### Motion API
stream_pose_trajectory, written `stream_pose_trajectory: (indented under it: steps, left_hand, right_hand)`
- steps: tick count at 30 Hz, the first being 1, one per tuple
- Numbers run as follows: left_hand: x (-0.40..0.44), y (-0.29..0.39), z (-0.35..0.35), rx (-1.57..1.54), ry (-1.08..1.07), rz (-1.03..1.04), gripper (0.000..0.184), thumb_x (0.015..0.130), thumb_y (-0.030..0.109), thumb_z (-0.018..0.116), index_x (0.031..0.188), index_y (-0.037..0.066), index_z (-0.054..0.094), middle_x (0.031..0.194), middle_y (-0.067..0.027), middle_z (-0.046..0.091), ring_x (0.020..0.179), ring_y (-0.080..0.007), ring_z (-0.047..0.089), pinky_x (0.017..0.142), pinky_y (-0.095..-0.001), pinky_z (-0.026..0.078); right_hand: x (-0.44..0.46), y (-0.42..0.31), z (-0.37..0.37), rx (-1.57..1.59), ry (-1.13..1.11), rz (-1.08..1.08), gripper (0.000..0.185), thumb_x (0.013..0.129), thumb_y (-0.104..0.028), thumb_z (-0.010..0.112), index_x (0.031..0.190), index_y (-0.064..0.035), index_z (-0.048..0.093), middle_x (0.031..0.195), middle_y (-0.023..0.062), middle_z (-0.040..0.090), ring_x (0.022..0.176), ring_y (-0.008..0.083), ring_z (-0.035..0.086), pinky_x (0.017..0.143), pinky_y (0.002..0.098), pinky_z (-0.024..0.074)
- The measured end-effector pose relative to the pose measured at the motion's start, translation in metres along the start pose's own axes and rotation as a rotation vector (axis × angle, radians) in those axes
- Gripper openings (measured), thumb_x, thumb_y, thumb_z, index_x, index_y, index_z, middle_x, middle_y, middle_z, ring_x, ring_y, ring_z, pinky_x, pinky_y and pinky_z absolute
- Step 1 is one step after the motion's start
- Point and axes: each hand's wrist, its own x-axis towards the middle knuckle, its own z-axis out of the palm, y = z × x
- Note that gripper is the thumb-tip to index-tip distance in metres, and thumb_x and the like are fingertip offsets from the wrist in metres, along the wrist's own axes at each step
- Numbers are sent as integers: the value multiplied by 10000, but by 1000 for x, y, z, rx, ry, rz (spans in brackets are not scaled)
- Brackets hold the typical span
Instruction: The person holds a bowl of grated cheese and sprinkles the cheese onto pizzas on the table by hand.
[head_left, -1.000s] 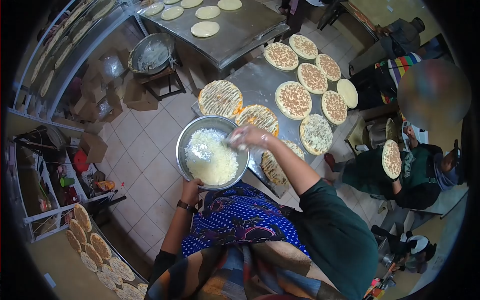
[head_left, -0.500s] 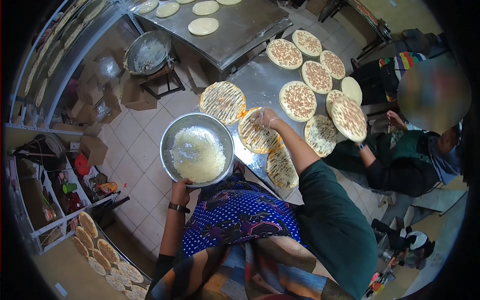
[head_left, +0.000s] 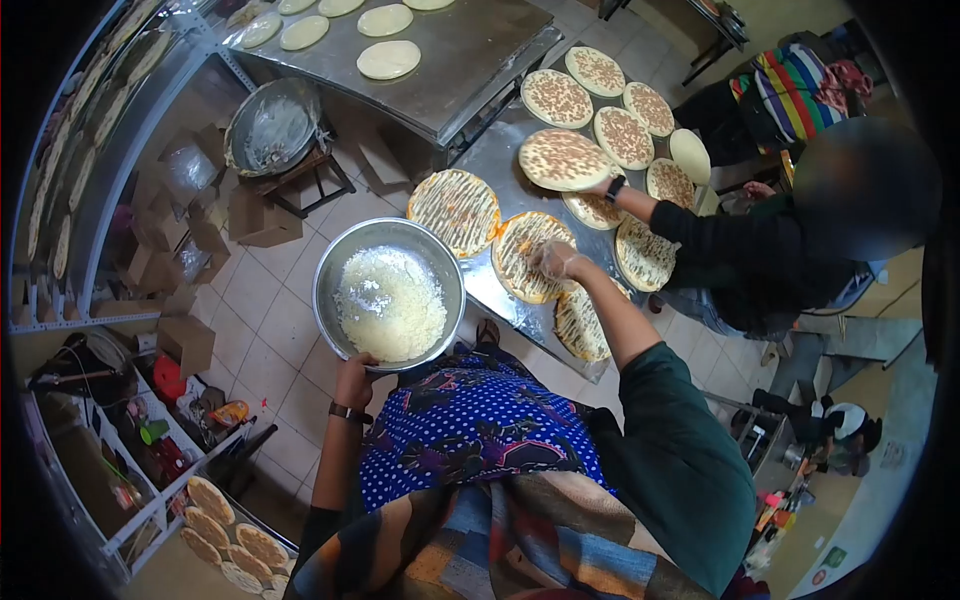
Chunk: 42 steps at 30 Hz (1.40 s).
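Observation:
My left hand (head_left: 357, 376) grips the near rim of a steel bowl (head_left: 322, 290). Inside lies a heap of whitish crumbly gratings (head_left: 405, 315), which look like grated cheese. In a clear glove, my right hand (head_left: 556, 262) is over the middle round flatbread (head_left: 520, 262), which has orange sauce and dark-and-pale stripes of topping. Its fingers are bunched and point down; what they hold is hidden. A striped flatbread (head_left: 453, 212) lies to its left, beside the bowl. Another topped flatbread (head_left: 588, 325) sits at the table's near edge, partly behind my right forearm.
A co-worker (head_left: 730, 250) at the right holds a browned flatbread (head_left: 565, 160) above the metal table (head_left: 500, 150). Several browned flatbreads (head_left: 625, 138) lie further back. Pale dough rounds (head_left: 388, 60) rest on another table. A basin (head_left: 272, 130) stands on a stool at the left.
The co-worker has leaned in and carried the browned flatbread leftward over the table. My right hand stays over the middle flatbread, now nearer its right side. The bowl remains in my left hand.

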Motion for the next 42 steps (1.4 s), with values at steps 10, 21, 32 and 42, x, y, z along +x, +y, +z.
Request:
stream_pose_trajectory:
  steps: [10, 21, 32, 42]
  left_hand:
    - [44, 36, -31, 80, -80, -78, 164, 702, -68, 461, 865, -68, 479, 769, -94, 517, 637, -198, 551, 589, -328, 515]
    - [45, 57, 6, 103, -92, -44, 371, 680, -90, 435, 1045, -30, 432, 785, -84, 502, 614, -171, 520, 561, -325, 507]
    - [51, 45, 56, 116, -149, -21, 499, 660, -78, 438, 1156, -59, 394, 983, -145, 523, 763, -240, 583, 594, -337, 536]
    - [59, 25, 95, 67, -251, -81, 530, 616, -101, 468, 1137, -17, 423, 875, -110, 549, 602, -186, 584, 469, -272, 531]
  right_hand:
    - [-14, 80, 27, -2, 306, 507, 141, 698, -221, 640, 780, -126, 705, 774, 126, 658, 714, 252, 636, 661, 338, 479]
    - [43, 56, -27, -8, 421, 444, 216, 708, -257, 641, 840, -89, 675, 841, 160, 644, 802, 291, 617, 741, 357, 467]
    - [18, -52, -40, 716, 216, -64, 229, 681, 10, 618, 900, -54, 599, 860, 45, 630, 672, 165, 570, 656, 292, 490]
    - [44, -184, 1, -219, 370, -318, 518, 747, -242, 618, 1227, -139, 454, 1256, 162, 462, 1105, 322, 493, 901, 378, 435]
